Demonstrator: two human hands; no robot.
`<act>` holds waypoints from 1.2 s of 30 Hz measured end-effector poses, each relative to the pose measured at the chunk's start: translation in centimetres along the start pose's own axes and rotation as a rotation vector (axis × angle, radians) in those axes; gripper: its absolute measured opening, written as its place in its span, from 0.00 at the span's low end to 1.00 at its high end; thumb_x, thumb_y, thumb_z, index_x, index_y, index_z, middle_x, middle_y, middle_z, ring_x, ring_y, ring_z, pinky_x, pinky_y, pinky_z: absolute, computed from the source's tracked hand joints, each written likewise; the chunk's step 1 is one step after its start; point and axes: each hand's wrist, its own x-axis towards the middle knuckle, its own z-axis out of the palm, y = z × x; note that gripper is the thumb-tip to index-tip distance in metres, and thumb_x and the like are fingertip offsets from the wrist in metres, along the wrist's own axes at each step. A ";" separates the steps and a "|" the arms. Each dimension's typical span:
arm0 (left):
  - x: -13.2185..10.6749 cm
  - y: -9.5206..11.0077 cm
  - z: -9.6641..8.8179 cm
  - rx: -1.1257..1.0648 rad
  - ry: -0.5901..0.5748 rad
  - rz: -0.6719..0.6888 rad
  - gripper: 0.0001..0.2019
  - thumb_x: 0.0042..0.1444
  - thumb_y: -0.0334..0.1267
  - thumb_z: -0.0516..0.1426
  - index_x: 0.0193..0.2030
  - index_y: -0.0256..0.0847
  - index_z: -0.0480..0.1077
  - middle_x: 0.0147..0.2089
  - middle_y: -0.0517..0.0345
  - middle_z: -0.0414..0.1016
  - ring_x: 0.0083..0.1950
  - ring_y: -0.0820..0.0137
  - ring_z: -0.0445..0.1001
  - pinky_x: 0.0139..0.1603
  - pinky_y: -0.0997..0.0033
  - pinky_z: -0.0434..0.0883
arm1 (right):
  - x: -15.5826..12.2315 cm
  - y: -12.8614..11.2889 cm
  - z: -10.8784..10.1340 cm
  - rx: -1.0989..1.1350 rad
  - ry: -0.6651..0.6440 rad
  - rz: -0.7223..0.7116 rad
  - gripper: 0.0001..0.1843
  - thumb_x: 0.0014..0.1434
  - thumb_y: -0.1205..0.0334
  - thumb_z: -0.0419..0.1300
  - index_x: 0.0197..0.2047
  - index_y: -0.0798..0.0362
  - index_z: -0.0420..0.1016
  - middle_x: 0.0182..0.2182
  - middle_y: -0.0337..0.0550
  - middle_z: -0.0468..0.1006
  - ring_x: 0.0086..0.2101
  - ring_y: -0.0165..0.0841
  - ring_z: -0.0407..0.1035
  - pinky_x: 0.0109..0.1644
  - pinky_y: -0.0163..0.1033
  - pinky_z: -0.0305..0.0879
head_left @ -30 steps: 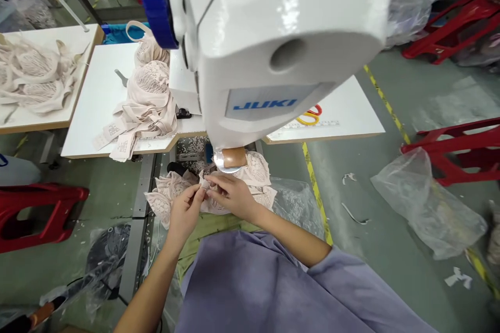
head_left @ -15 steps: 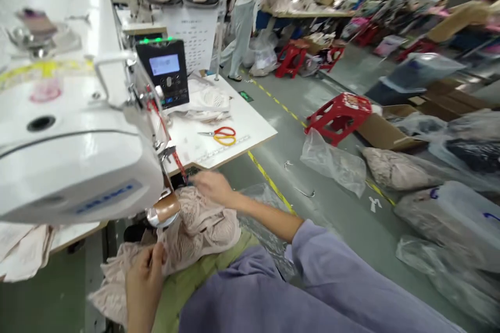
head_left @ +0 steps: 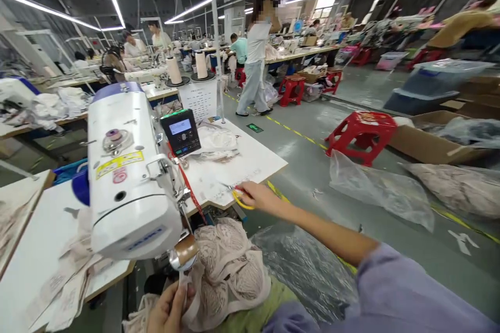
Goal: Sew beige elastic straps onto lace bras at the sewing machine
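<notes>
Beige lace bras (head_left: 238,270) lie bunched across the lap, below the head of a white sewing machine (head_left: 128,187). My left hand (head_left: 170,307) pinches a pale strip of the fabric just under the machine's rounded end. Over the front edge of the white table (head_left: 250,153), my right hand (head_left: 260,197) grips thread scissors (head_left: 240,199) by their red and yellow handles, blades pointing left. A red strip (head_left: 189,184) hangs down beside the needle area, whose stitching point is hidden.
A control panel (head_left: 180,131) and a pile of pale pieces (head_left: 219,140) stand on the table. Fabric strips (head_left: 66,281) lie at left. On the floor to the right are a red stool (head_left: 363,135), plastic bags (head_left: 378,187) and a cardboard box (head_left: 429,143). A person (head_left: 255,57) walks behind.
My right hand has left the bras and taken hold of the scissors on the table. My left hand keeps its pinch on the fabric. The camera view has tilted up.
</notes>
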 end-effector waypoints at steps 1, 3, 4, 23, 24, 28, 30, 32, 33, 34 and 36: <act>-0.2 0.4 -0.2 -0.035 -0.021 -0.014 0.29 0.43 0.65 0.64 0.41 0.41 0.78 0.39 0.49 0.83 0.49 0.52 0.80 0.52 0.57 0.77 | -2.4 -0.8 0.6 0.031 -0.012 -0.021 0.13 0.63 0.62 0.55 0.51 0.55 0.71 0.43 0.51 0.77 0.39 0.37 0.74 0.43 0.39 0.69; -0.7 1.1 -0.3 -0.089 -0.064 -0.011 0.28 0.43 0.62 0.66 0.41 0.39 0.78 0.40 0.49 0.83 0.48 0.54 0.80 0.50 0.59 0.77 | -6.9 -2.9 1.9 0.195 -0.015 -0.102 0.18 0.57 0.61 0.61 0.52 0.52 0.70 0.45 0.49 0.77 0.41 0.37 0.74 0.45 0.40 0.71; -1.0 1.3 -0.2 -0.110 -0.077 0.005 0.27 0.44 0.60 0.66 0.41 0.38 0.78 0.40 0.49 0.83 0.46 0.56 0.80 0.48 0.60 0.76 | -8.8 -4.0 2.7 0.267 -0.032 -0.146 0.20 0.55 0.61 0.63 0.52 0.50 0.71 0.46 0.48 0.77 0.42 0.38 0.74 0.46 0.42 0.72; -2.7 2.3 0.4 0.107 -0.193 0.086 0.11 0.63 0.42 0.51 0.35 0.40 0.70 0.35 0.57 0.73 0.35 0.71 0.68 0.34 0.74 0.65 | -10.1 -11.9 8.2 0.396 -0.118 -0.379 0.19 0.60 0.59 0.64 0.54 0.52 0.72 0.48 0.50 0.78 0.45 0.41 0.75 0.44 0.45 0.74; -2.7 2.2 0.4 0.098 -0.190 0.088 0.10 0.63 0.41 0.50 0.34 0.41 0.69 0.34 0.59 0.71 0.33 0.72 0.66 0.33 0.75 0.63 | -10.2 -11.7 8.1 0.420 -0.149 -0.360 0.18 0.60 0.60 0.64 0.53 0.50 0.72 0.47 0.49 0.79 0.43 0.39 0.75 0.43 0.43 0.73; -2.5 1.9 0.1 0.024 -0.220 0.094 0.15 0.66 0.48 0.50 0.32 0.41 0.65 0.28 0.65 0.61 0.26 0.76 0.56 0.27 0.77 0.58 | -11.1 -11.0 8.0 0.550 -0.164 -0.216 0.15 0.61 0.60 0.63 0.51 0.47 0.73 0.42 0.44 0.79 0.34 0.34 0.74 0.36 0.38 0.70; -2.4 1.8 -0.3 0.017 -0.198 0.113 0.17 0.65 0.51 0.51 0.31 0.41 0.64 0.27 0.65 0.59 0.25 0.77 0.54 0.26 0.77 0.56 | -11.7 -10.7 8.1 0.597 -0.121 -0.174 0.16 0.58 0.60 0.64 0.50 0.47 0.72 0.42 0.46 0.78 0.34 0.34 0.73 0.35 0.38 0.69; -2.4 1.9 -0.6 0.039 -0.167 0.117 0.18 0.65 0.52 0.52 0.31 0.40 0.65 0.28 0.65 0.62 0.25 0.78 0.55 0.26 0.78 0.55 | -12.1 -10.7 8.3 0.624 -0.097 -0.175 0.20 0.54 0.61 0.66 0.51 0.48 0.70 0.44 0.47 0.77 0.38 0.36 0.73 0.38 0.40 0.69; -2.3 1.9 -0.7 0.053 -0.158 0.112 0.18 0.65 0.53 0.53 0.32 0.40 0.66 0.28 0.64 0.64 0.25 0.78 0.56 0.26 0.78 0.55 | -12.2 -10.8 8.4 0.633 -0.100 -0.185 0.23 0.52 0.62 0.67 0.51 0.48 0.69 0.45 0.48 0.76 0.40 0.37 0.73 0.41 0.41 0.70; -2.3 2.0 -0.7 0.066 -0.155 0.106 0.18 0.64 0.53 0.53 0.32 0.40 0.67 0.28 0.64 0.65 0.25 0.78 0.57 0.25 0.78 0.56 | -12.2 -10.9 8.5 0.639 -0.107 -0.196 0.25 0.51 0.63 0.67 0.52 0.48 0.69 0.46 0.48 0.76 0.42 0.38 0.73 0.43 0.41 0.70; -2.2 2.1 -0.7 0.089 -0.159 0.089 0.18 0.63 0.54 0.54 0.33 0.39 0.69 0.29 0.63 0.68 0.25 0.78 0.58 0.25 0.78 0.56 | -11.9 -11.4 8.6 0.645 -0.126 -0.207 0.26 0.50 0.64 0.67 0.52 0.47 0.69 0.47 0.47 0.76 0.43 0.38 0.72 0.44 0.42 0.69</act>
